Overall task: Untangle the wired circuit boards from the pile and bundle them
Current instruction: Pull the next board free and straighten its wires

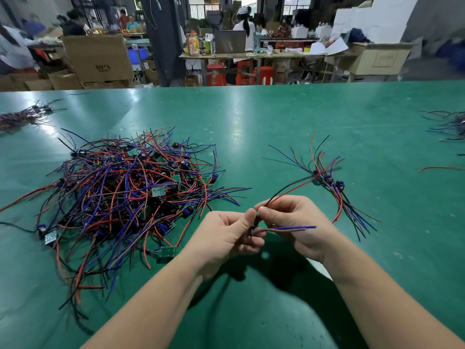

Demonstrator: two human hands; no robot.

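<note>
Above the near edge of the tabletop (251,117) a board (254,222) is pinched by the left hand (226,238) and the right hand (294,222), brought close together, probably so its wires (297,227) are straightened, between the pile (125,192) leftward and the bundle (327,181) rightward.

**A crowded workshop beyond a green bench**

The green table top (289,114) carries pale streaks of glare. Past its far edge a dark pillar (163,39) stands mid-room. Stacked cardboard boxes (98,59) are to its left and a cluttered long workbench (251,56) to its right. Red plastic stools (216,74) sit under that workbench and an orange drink bottle (193,44) stands on it. Bright windows (200,6) line the back wall. White cartons (372,18) are piled at far right.
</note>
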